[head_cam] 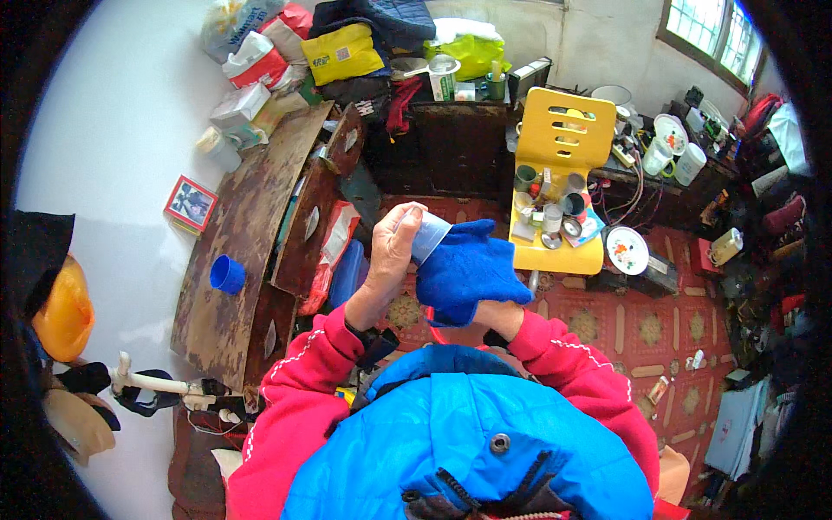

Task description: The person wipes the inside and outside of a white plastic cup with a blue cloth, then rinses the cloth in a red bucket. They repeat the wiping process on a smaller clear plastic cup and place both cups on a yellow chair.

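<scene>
My left hand (389, 253) grips a translucent plastic cup (431, 236) by its base, tilted with the mouth towards the right. A blue cloth (465, 276) covers my right hand, so only the wrist (499, 316) shows. The cloth meets the cup's rim, and part of it may reach inside; I cannot tell how far. Below the cloth, part of a red basin (448, 335) shows between my forearms. A blue cup (227, 275) stands on the worn wooden desk (221, 325) to my left.
A yellow chair (559, 260) ahead holds several jars, cups and small boxes. Drawers (305, 227) of the desk stand pulled out on the left. A framed photo (190, 203) is by the wall. A floral plate (627, 251) sits right of the chair, above the red patterned floor (611, 312).
</scene>
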`<state>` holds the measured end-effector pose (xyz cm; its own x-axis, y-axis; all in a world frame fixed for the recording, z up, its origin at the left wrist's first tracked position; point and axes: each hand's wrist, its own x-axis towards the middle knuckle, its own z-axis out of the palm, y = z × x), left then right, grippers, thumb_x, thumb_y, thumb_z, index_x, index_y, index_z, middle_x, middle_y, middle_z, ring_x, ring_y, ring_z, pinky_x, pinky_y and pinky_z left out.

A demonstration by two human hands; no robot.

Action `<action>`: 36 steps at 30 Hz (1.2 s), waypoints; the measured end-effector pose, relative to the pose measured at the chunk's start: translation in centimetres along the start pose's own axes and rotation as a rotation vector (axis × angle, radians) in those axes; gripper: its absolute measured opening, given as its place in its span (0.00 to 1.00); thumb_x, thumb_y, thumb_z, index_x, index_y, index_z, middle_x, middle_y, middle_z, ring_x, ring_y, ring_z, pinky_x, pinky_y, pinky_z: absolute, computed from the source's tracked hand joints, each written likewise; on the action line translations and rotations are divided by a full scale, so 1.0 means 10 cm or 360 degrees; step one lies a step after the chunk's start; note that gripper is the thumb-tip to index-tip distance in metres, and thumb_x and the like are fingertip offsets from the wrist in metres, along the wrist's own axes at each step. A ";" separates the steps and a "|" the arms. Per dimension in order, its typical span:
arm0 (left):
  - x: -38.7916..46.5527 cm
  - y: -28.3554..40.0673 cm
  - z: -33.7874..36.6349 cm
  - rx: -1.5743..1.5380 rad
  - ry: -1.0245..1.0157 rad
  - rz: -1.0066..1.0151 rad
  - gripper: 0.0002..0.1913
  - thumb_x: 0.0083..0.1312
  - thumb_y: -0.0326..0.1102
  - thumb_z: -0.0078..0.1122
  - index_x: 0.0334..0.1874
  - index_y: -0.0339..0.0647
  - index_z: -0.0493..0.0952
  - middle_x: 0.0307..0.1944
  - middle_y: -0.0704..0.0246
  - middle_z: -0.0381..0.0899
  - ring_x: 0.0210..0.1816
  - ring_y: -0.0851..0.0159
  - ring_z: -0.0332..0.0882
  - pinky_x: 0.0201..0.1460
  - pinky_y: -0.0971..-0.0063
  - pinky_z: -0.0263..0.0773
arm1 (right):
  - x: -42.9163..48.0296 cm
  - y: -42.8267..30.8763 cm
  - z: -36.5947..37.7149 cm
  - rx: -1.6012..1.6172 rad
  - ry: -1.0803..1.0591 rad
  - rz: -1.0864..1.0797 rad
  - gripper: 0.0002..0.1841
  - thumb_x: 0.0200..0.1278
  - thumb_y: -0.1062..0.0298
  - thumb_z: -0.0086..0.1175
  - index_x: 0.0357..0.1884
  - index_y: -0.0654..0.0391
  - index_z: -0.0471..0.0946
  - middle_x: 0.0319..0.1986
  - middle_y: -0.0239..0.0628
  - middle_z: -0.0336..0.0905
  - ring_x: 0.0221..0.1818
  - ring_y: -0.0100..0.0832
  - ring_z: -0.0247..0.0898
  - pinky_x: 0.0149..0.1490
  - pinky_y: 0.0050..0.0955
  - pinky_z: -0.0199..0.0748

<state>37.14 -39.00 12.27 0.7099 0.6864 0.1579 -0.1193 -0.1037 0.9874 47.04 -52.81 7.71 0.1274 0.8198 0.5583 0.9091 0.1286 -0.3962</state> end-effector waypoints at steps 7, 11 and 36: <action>0.15 -0.21 -0.03 0.0254 -0.0021 0.0443 0.21 0.69 0.51 0.55 0.49 0.38 0.76 0.37 0.72 0.77 0.39 0.73 0.74 0.43 0.79 0.70 | -0.04 0.43 0.17 0.1186 -0.0310 0.0220 0.17 0.61 0.67 0.59 0.53 0.56 0.76 0.45 0.39 0.80 0.47 0.36 0.77 0.51 0.31 0.77; 0.22 -0.21 -0.08 0.0244 -0.0249 0.0532 0.23 0.69 0.51 0.56 0.57 0.40 0.73 0.45 0.68 0.76 0.46 0.71 0.74 0.52 0.77 0.70 | 0.12 0.29 0.09 0.0789 0.0075 0.0065 0.15 0.60 0.72 0.58 0.50 0.56 0.77 0.44 0.45 0.79 0.50 0.40 0.75 0.49 0.35 0.75; 0.33 -0.04 -0.04 0.0099 -0.0725 0.0258 0.40 0.52 0.33 0.75 0.68 0.42 0.64 0.65 0.61 0.68 0.67 0.61 0.66 0.71 0.65 0.60 | 0.22 0.58 -0.11 0.0986 0.0290 0.0152 0.09 0.56 0.70 0.61 0.40 0.56 0.79 0.35 0.42 0.79 0.36 0.42 0.77 0.41 0.36 0.76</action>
<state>39.29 -36.44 12.39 0.9187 0.2746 0.2837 -0.2217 -0.2360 0.9461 53.02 -50.91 7.41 0.3107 0.7428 0.5930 0.5006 0.4025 -0.7664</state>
